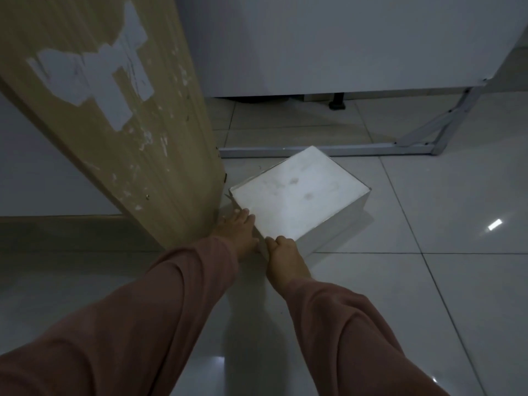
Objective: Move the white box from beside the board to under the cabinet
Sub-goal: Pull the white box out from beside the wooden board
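A white box lies flat on the tiled floor, turned at an angle, right beside the foot of a leaning wooden board. My left hand rests against the box's near left side, fingers spread along its edge. My right hand grips the box's near corner, fingers curled over the rim. Both arms wear pinkish-brown sleeves. The white cabinet stands behind the box, with a dark gap beneath it.
A metal frame bar runs along the floor just behind the box, with a diagonal brace rising to the cabinet's right corner. A black cabinet foot shows under it. Glossy floor tiles spread to the right and near me.
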### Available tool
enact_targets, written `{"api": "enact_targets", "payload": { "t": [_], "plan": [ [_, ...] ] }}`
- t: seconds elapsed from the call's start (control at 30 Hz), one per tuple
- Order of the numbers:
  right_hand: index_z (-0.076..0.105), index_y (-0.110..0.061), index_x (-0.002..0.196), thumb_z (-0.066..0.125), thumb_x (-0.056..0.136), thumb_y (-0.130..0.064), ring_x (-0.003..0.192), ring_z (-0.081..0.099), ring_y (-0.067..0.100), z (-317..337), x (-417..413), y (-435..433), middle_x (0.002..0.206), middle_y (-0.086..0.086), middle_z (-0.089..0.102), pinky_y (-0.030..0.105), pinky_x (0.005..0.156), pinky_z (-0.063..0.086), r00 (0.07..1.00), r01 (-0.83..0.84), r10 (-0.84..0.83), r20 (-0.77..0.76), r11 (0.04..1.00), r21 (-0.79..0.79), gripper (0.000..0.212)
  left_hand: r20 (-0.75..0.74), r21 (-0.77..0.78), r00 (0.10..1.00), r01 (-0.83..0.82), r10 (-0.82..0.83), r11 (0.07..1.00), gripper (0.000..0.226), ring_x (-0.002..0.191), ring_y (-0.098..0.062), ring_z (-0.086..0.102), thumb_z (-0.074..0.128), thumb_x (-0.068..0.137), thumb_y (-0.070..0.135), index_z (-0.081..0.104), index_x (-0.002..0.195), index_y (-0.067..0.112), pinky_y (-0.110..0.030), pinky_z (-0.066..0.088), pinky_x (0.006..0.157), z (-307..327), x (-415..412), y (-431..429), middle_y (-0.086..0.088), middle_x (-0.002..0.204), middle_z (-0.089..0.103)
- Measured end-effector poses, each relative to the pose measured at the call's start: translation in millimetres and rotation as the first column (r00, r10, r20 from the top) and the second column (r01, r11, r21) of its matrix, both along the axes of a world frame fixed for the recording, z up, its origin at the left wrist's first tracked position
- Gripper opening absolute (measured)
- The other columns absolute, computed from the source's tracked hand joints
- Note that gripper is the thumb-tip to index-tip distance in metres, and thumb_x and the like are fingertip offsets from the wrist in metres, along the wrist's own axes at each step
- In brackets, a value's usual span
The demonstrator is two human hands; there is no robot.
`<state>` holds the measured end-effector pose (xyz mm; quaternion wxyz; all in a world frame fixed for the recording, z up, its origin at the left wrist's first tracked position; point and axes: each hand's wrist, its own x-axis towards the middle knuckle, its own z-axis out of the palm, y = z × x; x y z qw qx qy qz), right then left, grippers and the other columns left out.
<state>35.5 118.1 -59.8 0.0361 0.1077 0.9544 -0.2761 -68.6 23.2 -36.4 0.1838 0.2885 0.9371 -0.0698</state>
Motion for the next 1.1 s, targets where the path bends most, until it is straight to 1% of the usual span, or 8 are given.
{"api": "enact_targets", "payload": {
  "t": [0.27, 0.4, 0.53, 0.63, 0.83, 0.93, 1.0, 1.1],
  "plan": [
    [0.059, -0.011, 0.123, 0.043, 0.089, -0.002, 0.106, 0.051, 0.031, 1, -5, 12, 0.109, 0.017, 0.058, 0.037, 0.087, 0.045, 0.999, -0.042, 0.042, -0.004, 0.998, 0.039, 0.038, -0.096, 0.073, 0.995, 0.0, 0.007, 0.997, 0.057, 0.144, -0.026, 0.021, 0.046, 0.093, 0.04, 0.036, 0.14, 0.009, -0.044, 0.019, 0.115, -9, 3, -8, -0.009, 0.153, 0.031],
    [0.065, -0.01, 0.119, 0.043, 0.093, -0.007, 0.106, 0.052, 0.031, 2, -5, 17, 0.108, 0.017, 0.06, 0.036, 0.089, 0.046, 0.999, -0.041, 0.041, -0.001, 0.998, 0.044, 0.035, -0.138, 0.092, 0.99, -0.006, 0.019, 0.996, 0.042, 0.13, -0.028, 0.04, 0.046, 0.093, 0.04, 0.053, 0.122, 0.011, -0.043, 0.029, 0.108, -5, 10, -6, -0.01, 0.135, 0.051],
    [0.066, -0.008, 0.116, 0.044, 0.09, -0.003, 0.109, 0.049, 0.035, 3, -4, 19, 0.109, 0.019, 0.057, 0.038, 0.089, 0.048, 0.999, -0.051, 0.049, 0.02, 0.995, 0.088, 0.034, -0.132, 0.014, 0.991, 0.036, -0.034, 0.999, 0.035, 0.122, -0.031, 0.045, 0.051, 0.094, 0.031, 0.054, 0.126, 0.021, -0.049, 0.034, 0.103, 0, 21, -12, -0.008, 0.126, 0.055],
    [0.066, -0.004, 0.115, 0.044, 0.083, 0.006, 0.11, 0.049, 0.035, 6, -5, 19, 0.11, 0.02, 0.056, 0.038, 0.089, 0.047, 0.999, -0.037, 0.033, 0.033, 0.993, 0.113, 0.039, -0.153, 0.031, 0.988, -0.025, 0.029, 0.999, 0.033, 0.116, -0.028, 0.05, 0.04, 0.097, 0.032, 0.057, 0.117, 0.013, -0.044, 0.029, 0.107, 2, 31, -14, -0.011, 0.123, 0.057],
    [0.064, -0.001, 0.112, 0.05, 0.081, 0.005, 0.118, 0.048, 0.037, 10, -3, 13, 0.12, 0.021, 0.054, 0.039, 0.098, 0.042, 0.999, 0.021, -0.026, 0.032, 0.989, 0.145, 0.035, -0.139, 0.056, 0.99, -0.025, 0.032, 0.998, 0.046, 0.131, -0.031, 0.039, 0.044, 0.094, 0.025, 0.04, 0.138, 0.012, -0.048, 0.016, 0.116, -4, 44, -20, -0.013, 0.138, 0.046],
    [0.05, -0.007, 0.129, 0.049, 0.084, 0.008, 0.145, 0.009, 0.039, 6, 1, 4, 0.156, 0.021, 0.016, 0.043, 0.118, 0.021, 0.997, 0.072, -0.073, 0.007, 0.992, 0.106, 0.048, -0.106, 0.107, 0.994, -0.011, 0.022, 0.994, 0.053, 0.136, -0.031, 0.031, 0.044, 0.093, 0.038, 0.039, 0.14, 0.014, -0.048, 0.017, 0.115, -1, 32, -26, -0.015, 0.144, 0.042],
    [0.044, -0.014, 0.135, 0.044, 0.087, 0.009, 0.147, -0.009, 0.037, 3, 1, 1, 0.16, 0.019, -0.006, 0.045, 0.118, 0.02, 0.993, 0.107, -0.11, 0.05, 0.993, 0.048, 0.053, -0.024, 0.198, 0.985, -0.163, 0.171, 0.967, 0.062, 0.144, -0.032, 0.017, 0.042, 0.092, 0.047, 0.032, 0.144, 0.015, -0.047, 0.013, 0.118, 1, 20, -31, -0.014, 0.155, 0.026],
    [0.047, -0.016, 0.131, 0.041, 0.091, 0.003, 0.146, 0.001, 0.038, 1, 0, 4, 0.157, 0.021, 0.005, 0.049, 0.111, 0.033, 0.989, 0.082, -0.086, 0.119, 0.996, 0.037, 0.045, 0.141, 0.319, 0.909, -0.417, 0.393, 0.851, 0.078, 0.147, -0.032, 0.005, 0.043, 0.09, 0.055, 0.012, 0.151, 0.017, -0.045, 0.013, 0.12, 3, 1, -36, -0.009, 0.162, -0.002]
  ]
}}
